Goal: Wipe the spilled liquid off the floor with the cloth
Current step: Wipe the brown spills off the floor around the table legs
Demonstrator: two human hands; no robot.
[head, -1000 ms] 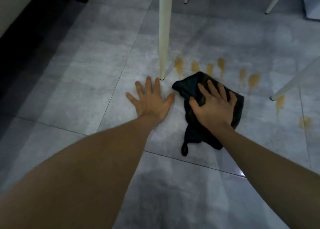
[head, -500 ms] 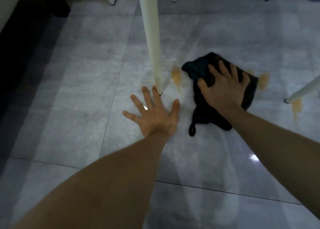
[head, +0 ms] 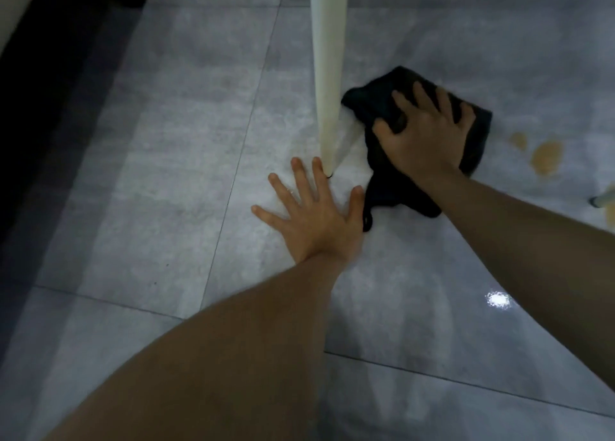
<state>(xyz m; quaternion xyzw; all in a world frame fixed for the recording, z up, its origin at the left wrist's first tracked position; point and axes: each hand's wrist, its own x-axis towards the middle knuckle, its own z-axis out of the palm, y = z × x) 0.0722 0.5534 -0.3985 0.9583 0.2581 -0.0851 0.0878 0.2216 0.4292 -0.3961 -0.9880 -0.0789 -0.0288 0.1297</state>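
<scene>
Right hand [head: 427,137] lies palm-down w/ fingers spread on the crumpled dark, near-black cloth [head: 376,107], pressing it flat to the glossy grey tiled floor [head: 173,161]; nothing pinched. Cloth sits just right of the cream tapered furniture leg [head: 327,74], its thin hanging loop [head: 367,219] trailing toward the left hand [head: 316,221]. Left hand is flat on the tile, fingers splayed, holding nothing, fingertips touching or nearly touching the leg's foot. 2 amber patches of spilled liquid [head: 545,157] lie on the floor near the cloth's right edge, not touching it. A 3rd amber trace at the frame's right edge is too cut off to judge.
</scene>
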